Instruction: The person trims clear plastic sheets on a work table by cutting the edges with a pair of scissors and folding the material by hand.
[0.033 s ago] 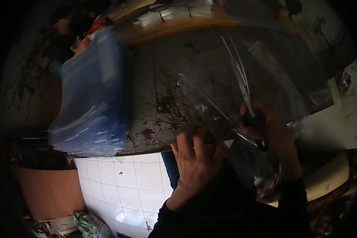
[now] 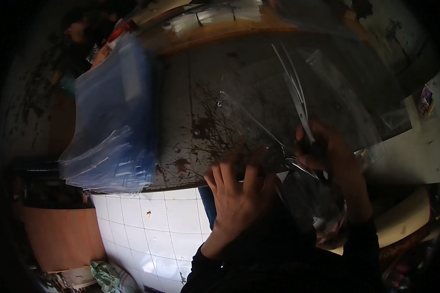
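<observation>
A person in dark sleeves worked at a dark, scuffed table (image 2: 176,117); the right hand (image 2: 330,149) was clenched around the handles of a pair of scissors (image 2: 302,115), whose long metal blades stood slightly parted, pointing away from the body over the right half of the tabletop; the left hand (image 2: 237,200) was at the near edge, back upward, fingers apart and pointing away from the body; whether its fingertips pinched anything could not be told, the thumb side being lost in shadow; clear plastic film (image 2: 344,90) lay across the table around the blades, one thin bright edge running slantwise toward the gap between the two hands; to the left, well apart from the scissors, a thick stack of bluish plastic sheets (image 2: 115,107) lay along the table, its near edges fanned unevenly; a pale sheet (image 2: 406,154) showed at the right, beyond the right forearm; below the table, white floor tiles (image 2: 146,224) caught the light beside a brown panel (image 2: 61,239) and a crumpled green bag (image 2: 105,276); another person (image 2: 85,36) appeared, blurred, at upper left.
</observation>
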`<state>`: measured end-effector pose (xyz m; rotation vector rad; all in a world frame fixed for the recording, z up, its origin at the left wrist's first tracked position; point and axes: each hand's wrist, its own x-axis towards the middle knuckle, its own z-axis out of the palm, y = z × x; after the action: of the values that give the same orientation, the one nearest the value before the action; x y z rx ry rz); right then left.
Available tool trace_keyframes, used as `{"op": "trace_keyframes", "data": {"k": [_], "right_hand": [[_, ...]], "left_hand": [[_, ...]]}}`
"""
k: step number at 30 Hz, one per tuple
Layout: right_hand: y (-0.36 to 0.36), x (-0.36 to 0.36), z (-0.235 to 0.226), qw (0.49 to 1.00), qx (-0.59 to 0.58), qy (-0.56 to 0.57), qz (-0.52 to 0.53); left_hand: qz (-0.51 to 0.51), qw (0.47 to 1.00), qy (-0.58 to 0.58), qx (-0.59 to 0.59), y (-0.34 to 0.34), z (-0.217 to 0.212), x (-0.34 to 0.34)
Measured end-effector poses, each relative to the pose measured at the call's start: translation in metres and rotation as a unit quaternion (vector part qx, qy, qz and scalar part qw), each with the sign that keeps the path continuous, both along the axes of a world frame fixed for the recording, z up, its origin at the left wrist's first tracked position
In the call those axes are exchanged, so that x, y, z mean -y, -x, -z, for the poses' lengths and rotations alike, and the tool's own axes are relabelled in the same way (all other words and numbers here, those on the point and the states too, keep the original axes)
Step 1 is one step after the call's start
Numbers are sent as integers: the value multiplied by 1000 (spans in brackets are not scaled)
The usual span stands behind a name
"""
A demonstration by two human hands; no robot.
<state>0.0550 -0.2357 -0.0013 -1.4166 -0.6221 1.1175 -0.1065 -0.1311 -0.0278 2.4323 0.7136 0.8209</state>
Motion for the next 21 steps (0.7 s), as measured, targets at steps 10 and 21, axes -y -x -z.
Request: {"op": "trace_keyframes", "data": {"k": [10,21], "right_hand": [[-16,2,17,984,-152,-94,1],[-3,-4,6,981,-94,-67,153]], "left_hand": [[192,959,-200,-67,25,25,-43],[192,959,-204,-27,29,32,-47]]}}
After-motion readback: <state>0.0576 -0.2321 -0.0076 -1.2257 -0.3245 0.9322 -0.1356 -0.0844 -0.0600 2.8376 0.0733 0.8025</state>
